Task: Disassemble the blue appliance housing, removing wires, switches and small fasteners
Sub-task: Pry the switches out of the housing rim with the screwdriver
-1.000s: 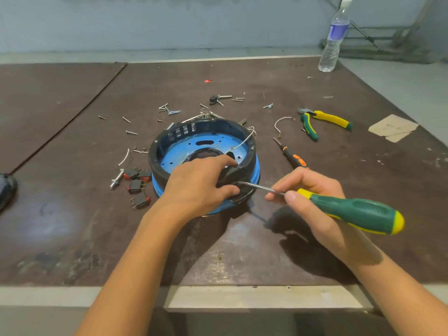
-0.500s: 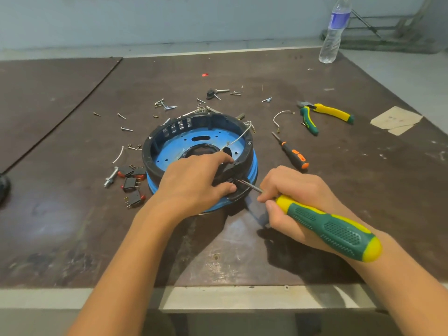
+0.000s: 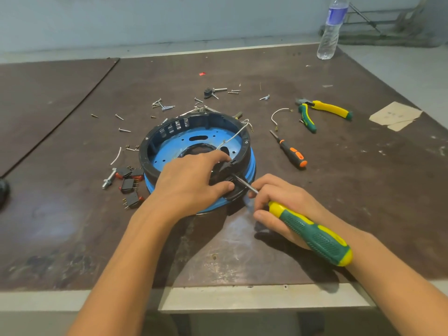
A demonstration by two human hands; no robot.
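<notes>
The dark brown tabletop (image 3: 339, 190) fills most of the room's near side, scuffed and stained. The blue appliance housing (image 3: 194, 139) sits about mid-tabletop, a bit left of centre. It's a round blue plate w/ a black ring wall, open side up.

The left hand (image 3: 189, 183) clamps the near rim of the housing, fingers curled over the black wall to the inside and thumb on the outside. The right hand (image 3: 283, 202) grips the big green-and-yellow screwdriver (image 3: 312, 235) — handle lying back across the palm, fingertips pinching the metal shaft up front. The tip is pushed into the black part on the housing's near-right rim, just beside the left thumb.

A clear water bottle (image 3: 331, 30) stands upright at the far right corner. Yellow-and-green pliers (image 3: 322, 111) lie to the right of the housing, well apart from it, handles splayed. Further right is a torn cardboard scrap (image 3: 395, 115). A small black-and-orange screwdriver (image 3: 289, 151) lies btwn pliers and housing.

Left of the housing sit a few black switches (image 3: 128, 184) w/ red bits, bunched close together, and a steel bolt (image 3: 109, 178) just beside them. One thin white wire (image 3: 232, 137) runs from the blue plate up over the far-right rim — another curved wire piece (image 3: 278, 115) lies loose near the pliers. Small screws (image 3: 161, 104) are scattered behind and to the left of the housing.
</notes>
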